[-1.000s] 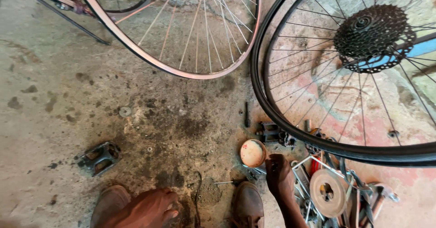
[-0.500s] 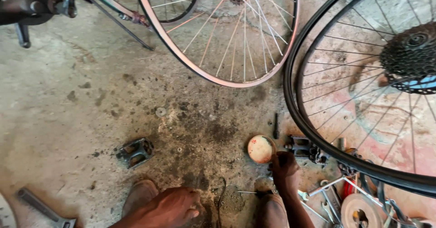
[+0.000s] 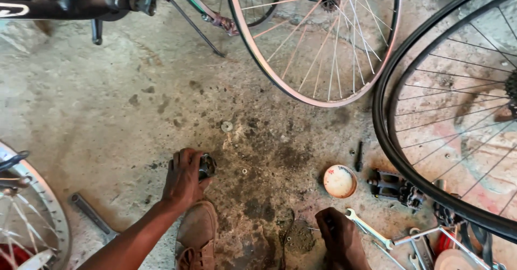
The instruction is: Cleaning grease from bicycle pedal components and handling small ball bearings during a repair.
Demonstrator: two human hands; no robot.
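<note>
STEP: picking up – left hand (image 3: 184, 179) closed over black metal bicycle pedal (image 3: 207, 165) on the concrete floor (image 3: 107, 114); right hand (image 3: 340, 239) resting by silver spanner (image 3: 370, 230), grip cannot be told | NEXT: probably lift – firm hold needed

The left hand (image 3: 186, 178) reaches forward from the lower edge on an outstretched bare forearm, palm down, fingers curled closed round a small dark pedal (image 3: 207, 166), just above the brown shoe (image 3: 196, 235). The right hand (image 3: 338, 237) hangs low, well right of that shoe, knuckles up, fingers folded loosely, grip unclear
</note>
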